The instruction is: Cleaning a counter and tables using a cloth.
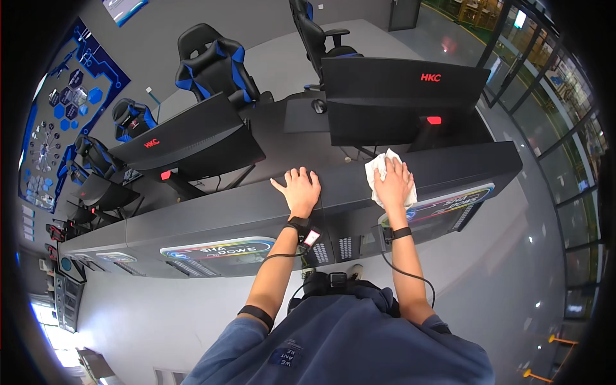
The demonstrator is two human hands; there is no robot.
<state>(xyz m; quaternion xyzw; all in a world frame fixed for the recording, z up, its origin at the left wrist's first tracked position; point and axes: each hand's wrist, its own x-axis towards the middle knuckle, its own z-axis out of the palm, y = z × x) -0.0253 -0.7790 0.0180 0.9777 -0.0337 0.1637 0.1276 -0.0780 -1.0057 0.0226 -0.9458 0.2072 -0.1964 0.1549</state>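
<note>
My right hand [394,186] presses a crumpled white cloth [374,169] against the top ledge of a long dark desk [462,161]. Part of the cloth is hidden beneath the palm and fingers. To its left, my left hand [302,191] rests flat on the same ledge with fingers spread, holding nothing. A seam in the ledge runs just right of that hand. Straight behind the cloth stands a black HKC curved monitor [385,103], its back towards me. Both wrists wear black straps with cables.
Another HKC monitor [192,139] stands left on the desk, with more monitors farther along. A mouse [318,106] lies on a mouse pad [303,118] behind the ledge. Black-and-blue gaming chairs [214,65] stand on the far side. Glass partitions [544,110] line the right.
</note>
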